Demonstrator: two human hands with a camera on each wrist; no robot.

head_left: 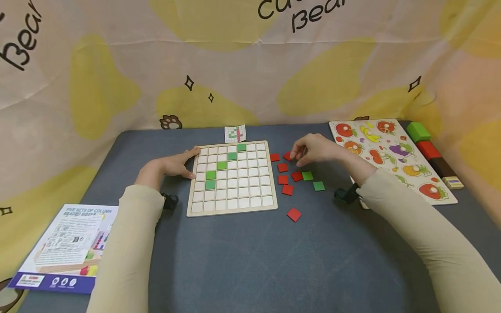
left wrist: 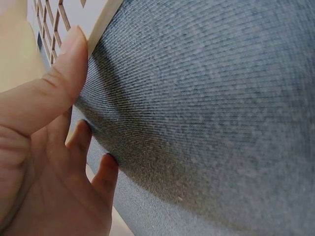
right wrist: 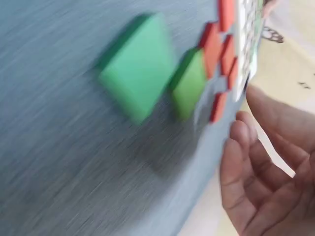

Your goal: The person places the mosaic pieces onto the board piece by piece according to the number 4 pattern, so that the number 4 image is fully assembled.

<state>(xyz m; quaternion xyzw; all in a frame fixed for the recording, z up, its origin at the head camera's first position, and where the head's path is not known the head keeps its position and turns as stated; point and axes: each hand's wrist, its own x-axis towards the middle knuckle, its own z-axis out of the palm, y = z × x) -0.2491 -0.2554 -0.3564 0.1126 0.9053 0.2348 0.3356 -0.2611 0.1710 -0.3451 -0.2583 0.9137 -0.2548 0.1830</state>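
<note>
A wooden grid board (head_left: 232, 213) with white squares lies on the table, with several green tiles (head_left: 222, 165) in a slanting line of its cells. My left hand (head_left: 172, 166) rests at the board's left edge, fingers spread; in the left wrist view the thumb (left wrist: 74, 49) touches the rim. Over the loose red tiles (head_left: 282, 168) to the right of the board hovers my right hand (head_left: 315, 149), its fingers loosely bent. No tile shows between thumb and fingers in the right wrist view. Two loose green tiles (right wrist: 140, 69) lie close by.
A small pattern card (head_left: 235, 134) sits behind the board. To the right are a fruit puzzle board (head_left: 391, 161) and a row of coloured blocks (head_left: 428, 150). A printed box (head_left: 66, 248) lies at the left front. A patterned cloth (head_left: 235, 65) hangs behind the table.
</note>
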